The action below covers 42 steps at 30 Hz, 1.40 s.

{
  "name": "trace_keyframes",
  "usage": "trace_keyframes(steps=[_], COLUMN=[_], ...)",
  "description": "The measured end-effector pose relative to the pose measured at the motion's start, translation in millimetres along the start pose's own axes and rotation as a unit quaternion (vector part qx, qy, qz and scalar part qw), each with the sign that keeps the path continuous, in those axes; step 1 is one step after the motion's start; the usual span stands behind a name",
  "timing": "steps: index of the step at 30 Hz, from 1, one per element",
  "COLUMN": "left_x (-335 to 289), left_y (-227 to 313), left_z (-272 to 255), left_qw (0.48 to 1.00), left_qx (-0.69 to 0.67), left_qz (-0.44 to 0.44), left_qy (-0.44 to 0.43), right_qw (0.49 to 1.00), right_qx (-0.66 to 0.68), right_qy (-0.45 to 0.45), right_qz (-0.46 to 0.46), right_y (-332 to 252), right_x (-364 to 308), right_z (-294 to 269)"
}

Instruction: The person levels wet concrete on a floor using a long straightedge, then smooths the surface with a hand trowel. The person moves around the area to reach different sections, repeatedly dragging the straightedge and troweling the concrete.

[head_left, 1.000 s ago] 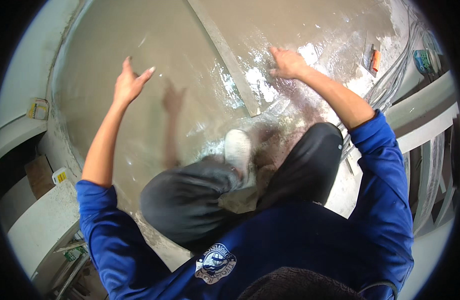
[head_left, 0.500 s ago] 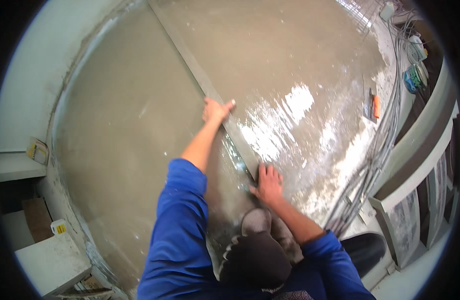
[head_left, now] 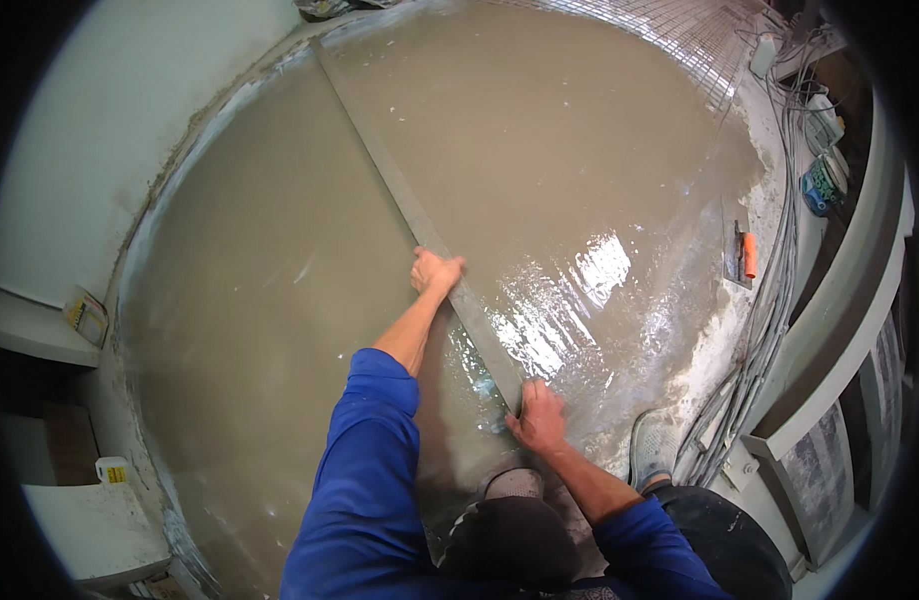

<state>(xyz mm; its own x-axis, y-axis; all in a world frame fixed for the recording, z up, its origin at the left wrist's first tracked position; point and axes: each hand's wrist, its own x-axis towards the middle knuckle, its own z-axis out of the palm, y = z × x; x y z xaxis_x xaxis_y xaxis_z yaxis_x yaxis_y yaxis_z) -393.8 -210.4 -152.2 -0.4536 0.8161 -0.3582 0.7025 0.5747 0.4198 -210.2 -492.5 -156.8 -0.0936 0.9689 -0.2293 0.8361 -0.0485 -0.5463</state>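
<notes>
A long grey screed bar [head_left: 382, 165] lies across wet, smooth grey-brown screed [head_left: 259, 250], running from near my knees to the far left wall. My left hand [head_left: 437, 272] grips the bar partway along, fingers round its left edge and thumb over its right. At the near end, my right hand [head_left: 540, 415] is closed on the same bar, with its thumb at the left edge. Water glistens on the screed beside my right hand. I cannot see the bar's underside.
An orange-handled trowel [head_left: 748, 257] lies at the right edge of the screed. Cables [head_left: 769, 330] run along that side beside a curved pale structure [head_left: 859, 340]. Wire mesh [head_left: 669, 35] lies at the far right. My shoe [head_left: 653, 447] stands near the cables.
My view has tilted, so the bar's far end and the mesh show more. My hands still hold the bar in about the same places. My right shoe has come into view.
</notes>
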Motion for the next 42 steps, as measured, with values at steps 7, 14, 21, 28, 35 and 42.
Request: trace_keyframes(steps=[7, 14, 21, 28, 35, 42], left_x=[-37, -92, -101, -93, -92, -67], left_y=[15, -12, -50, -67, -68, -53], left_z=[-21, -27, 0, 23, 24, 23], left_qw=[0.994, 0.995, 0.998, 0.997, 0.997, 0.998], left_qx=[-0.048, -0.037, -0.042, -0.024, -0.035, -0.024], left_qz=[0.080, 0.041, -0.014, -0.032, -0.051, -0.055], left_qy=[0.065, 0.087, 0.041, 0.063, 0.052, 0.036], right_qw=[0.999, 0.998, 0.997, 0.996, 0.995, 0.996], right_qx=[0.012, -0.039, 0.010, -0.008, -0.008, -0.006], right_qy=[0.032, -0.030, -0.062, -0.067, -0.082, -0.084], right_qz=[-0.039, -0.036, -0.053, -0.058, -0.052, -0.037], right_y=[19, 33, 58, 70, 68, 64], right_x=[-14, -65, -83, -80, -75, -53], right_z=[-31, -41, -22, -18, -20, -24])
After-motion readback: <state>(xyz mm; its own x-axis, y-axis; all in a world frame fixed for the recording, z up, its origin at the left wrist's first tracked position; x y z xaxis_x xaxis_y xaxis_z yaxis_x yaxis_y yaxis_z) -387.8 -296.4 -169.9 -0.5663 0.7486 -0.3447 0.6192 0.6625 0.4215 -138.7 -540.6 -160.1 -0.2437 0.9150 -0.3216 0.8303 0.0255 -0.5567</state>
